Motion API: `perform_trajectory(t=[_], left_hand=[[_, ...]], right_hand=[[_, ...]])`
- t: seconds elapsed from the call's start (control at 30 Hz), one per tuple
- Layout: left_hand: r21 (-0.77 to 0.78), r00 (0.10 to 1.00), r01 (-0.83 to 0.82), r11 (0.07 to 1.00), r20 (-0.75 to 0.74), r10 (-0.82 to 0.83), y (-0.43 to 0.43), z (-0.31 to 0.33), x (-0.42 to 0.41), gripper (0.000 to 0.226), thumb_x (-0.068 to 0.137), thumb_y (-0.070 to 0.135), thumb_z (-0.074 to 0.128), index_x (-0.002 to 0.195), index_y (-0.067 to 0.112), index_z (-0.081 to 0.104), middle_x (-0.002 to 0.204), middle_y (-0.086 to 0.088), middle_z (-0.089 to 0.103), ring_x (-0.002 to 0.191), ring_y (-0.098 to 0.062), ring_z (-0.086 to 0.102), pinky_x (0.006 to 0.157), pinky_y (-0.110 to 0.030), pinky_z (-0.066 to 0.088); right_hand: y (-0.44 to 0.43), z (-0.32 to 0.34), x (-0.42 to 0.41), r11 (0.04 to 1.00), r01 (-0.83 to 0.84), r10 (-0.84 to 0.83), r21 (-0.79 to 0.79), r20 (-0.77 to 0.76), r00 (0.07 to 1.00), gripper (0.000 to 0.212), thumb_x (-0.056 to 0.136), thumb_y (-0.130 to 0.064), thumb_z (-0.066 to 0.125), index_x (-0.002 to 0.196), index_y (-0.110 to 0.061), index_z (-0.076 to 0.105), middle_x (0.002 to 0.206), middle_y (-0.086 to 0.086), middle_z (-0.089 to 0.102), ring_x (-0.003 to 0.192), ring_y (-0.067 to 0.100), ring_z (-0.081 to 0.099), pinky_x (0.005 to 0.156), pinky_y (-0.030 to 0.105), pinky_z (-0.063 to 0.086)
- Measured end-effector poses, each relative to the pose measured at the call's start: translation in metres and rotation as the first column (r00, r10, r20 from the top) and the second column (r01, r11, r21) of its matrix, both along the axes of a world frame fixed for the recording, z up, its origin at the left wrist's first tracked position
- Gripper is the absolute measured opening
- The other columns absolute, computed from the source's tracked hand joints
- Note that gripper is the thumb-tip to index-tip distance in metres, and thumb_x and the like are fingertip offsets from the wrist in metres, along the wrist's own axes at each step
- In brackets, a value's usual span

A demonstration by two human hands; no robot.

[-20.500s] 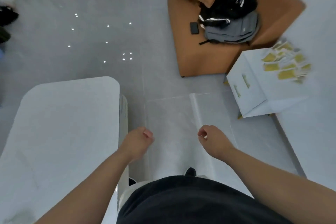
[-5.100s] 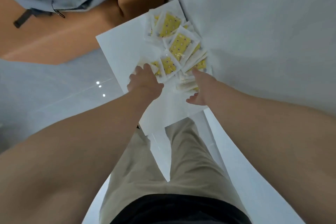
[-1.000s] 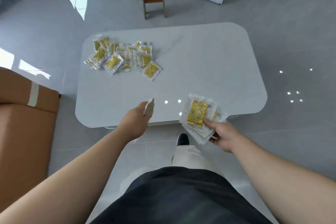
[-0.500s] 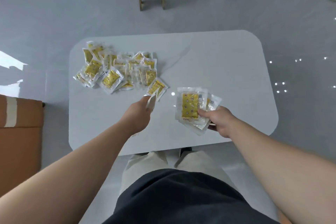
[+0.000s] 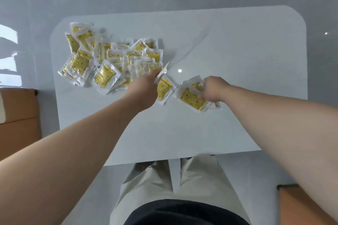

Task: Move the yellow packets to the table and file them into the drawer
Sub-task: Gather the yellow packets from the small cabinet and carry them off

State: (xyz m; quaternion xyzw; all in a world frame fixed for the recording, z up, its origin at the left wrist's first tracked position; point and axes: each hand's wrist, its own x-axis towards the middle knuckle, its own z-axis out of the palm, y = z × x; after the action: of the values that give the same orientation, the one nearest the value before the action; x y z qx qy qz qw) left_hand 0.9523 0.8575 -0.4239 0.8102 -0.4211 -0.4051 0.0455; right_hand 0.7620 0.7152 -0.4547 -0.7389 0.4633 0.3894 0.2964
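Observation:
A heap of several yellow packets [image 5: 109,60] in clear wrappers lies on the left part of the white table [image 5: 237,60]. My left hand [image 5: 144,89] is over the table beside the heap and grips a thin white packet edge-on. One yellow packet [image 5: 163,87] lies just right of that hand. My right hand [image 5: 213,87] holds a small stack of yellow packets [image 5: 192,98] low over the tabletop, near the table's middle. No drawer is in view.
A brown sofa edge [image 5: 18,111] stands to the left of the table, and another brown piece [image 5: 301,204] shows at the bottom right. Grey shiny floor surrounds the table. The table's right half is bare.
I have stepped up to the table. Both hands moved forward over the tabletop, and my right hand has lowered and tilted its stack of packets toward the surface.

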Motion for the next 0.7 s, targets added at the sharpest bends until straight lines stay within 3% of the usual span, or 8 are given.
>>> perform_trajectory(t=[0.1, 0.2, 0.33, 0.47, 0.5, 0.57, 0.7], left_hand=[[-0.017, 0.976, 0.188, 0.982, 0.117, -0.185, -0.04, -0.038, -0.002, 0.067, 0.092, -0.005, 0.041, 0.146, 0.035, 0.037, 0.145, 0.01, 0.047, 0.12, -0.027, 0.054, 0.072, -0.039, 0.048], [0.001, 0.913, 0.345, 0.938, 0.23, -0.336, -0.082, -0.078, -0.007, 0.073, 0.089, -0.009, 0.04, 0.151, 0.03, 0.032, 0.157, 0.011, 0.032, 0.143, -0.023, 0.032, 0.091, -0.046, 0.051], [0.098, 0.757, 0.523, 0.846, 0.403, -0.515, -0.129, -0.145, -0.013, 0.062, 0.098, 0.001, 0.036, 0.154, 0.023, 0.023, 0.166, 0.004, 0.016, 0.151, -0.033, 0.015, 0.089, -0.055, 0.051], [0.199, 0.617, 0.621, 0.758, 0.473, -0.629, -0.161, -0.191, -0.018, 0.059, 0.1, 0.006, 0.034, 0.155, 0.02, 0.019, 0.168, -0.006, -0.002, 0.151, -0.042, 0.009, 0.091, -0.063, 0.046], [0.204, 0.626, 0.613, 0.763, 0.463, -0.627, -0.163, -0.199, -0.018, 0.06, 0.099, 0.006, 0.035, 0.155, 0.021, 0.02, 0.168, -0.009, -0.003, 0.151, -0.043, 0.009, 0.09, -0.063, 0.048], [0.159, 0.73, 0.538, 0.828, 0.403, -0.552, -0.163, -0.21, -0.015, 0.065, 0.099, 0.009, 0.044, 0.156, 0.027, 0.017, 0.167, -0.01, -0.002, 0.151, -0.042, 0.009, 0.088, -0.06, 0.052], [0.093, 0.9, 0.4, 0.912, 0.148, -0.41, -0.164, -0.199, -0.007, 0.111, 0.084, 0.05, 0.075, 0.158, 0.041, -0.007, 0.168, -0.004, -0.01, 0.154, -0.034, -0.001, 0.11, -0.057, 0.038]], right_hand=[[-0.019, -0.028, 0.016, 0.987, -0.161, 0.161, 0.006, -0.042, 0.986, 0.014, 0.088, -0.026, 0.064, 0.093, -0.02, 0.053, 0.09, 0.0, 0.059, 0.088, 0.028, 0.057, 0.069, 0.03, 0.044], [-0.029, -0.053, 0.023, 0.974, -0.227, 0.228, 0.025, -0.045, 0.973, 0.011, 0.086, -0.02, 0.061, 0.092, -0.024, 0.053, 0.098, 0.0, 0.06, 0.088, 0.028, 0.057, 0.07, 0.032, 0.045], [-0.034, -0.085, 0.016, 0.961, -0.277, 0.276, -0.002, -0.019, 0.961, 0.012, 0.088, -0.014, 0.058, 0.092, -0.024, 0.052, 0.093, -0.001, 0.05, 0.087, 0.027, 0.053, 0.072, 0.033, 0.039], [-0.042, -0.112, 0.014, 0.945, -0.325, 0.325, -0.019, -0.019, 0.946, 0.017, 0.084, -0.006, 0.054, 0.088, -0.022, 0.053, 0.083, -0.003, 0.047, 0.086, 0.027, 0.054, 0.073, 0.034, 0.035], [-0.044, -0.117, 0.014, 0.943, -0.331, 0.331, -0.023, -0.013, 0.944, 0.019, 0.083, -0.004, 0.054, 0.088, -0.022, 0.054, 0.084, -0.003, 0.048, 0.087, 0.027, 0.053, 0.074, 0.034, 0.034], [-0.049, -0.125, 0.016, 0.941, -0.335, 0.335, -0.043, 0.01, 0.942, 0.021, 0.083, -0.003, 0.054, 0.091, -0.022, 0.057, 0.093, -0.002, 0.054, 0.088, 0.027, 0.052, 0.076, 0.035, 0.033], [-0.06, -0.13, 0.026, 0.942, -0.32, 0.328, -0.096, 0.071, 0.942, 0.015, 0.089, -0.011, 0.055, 0.086, -0.025, 0.057, 0.096, -0.003, 0.053, 0.099, 0.028, 0.056, 0.079, 0.035, 0.034]])
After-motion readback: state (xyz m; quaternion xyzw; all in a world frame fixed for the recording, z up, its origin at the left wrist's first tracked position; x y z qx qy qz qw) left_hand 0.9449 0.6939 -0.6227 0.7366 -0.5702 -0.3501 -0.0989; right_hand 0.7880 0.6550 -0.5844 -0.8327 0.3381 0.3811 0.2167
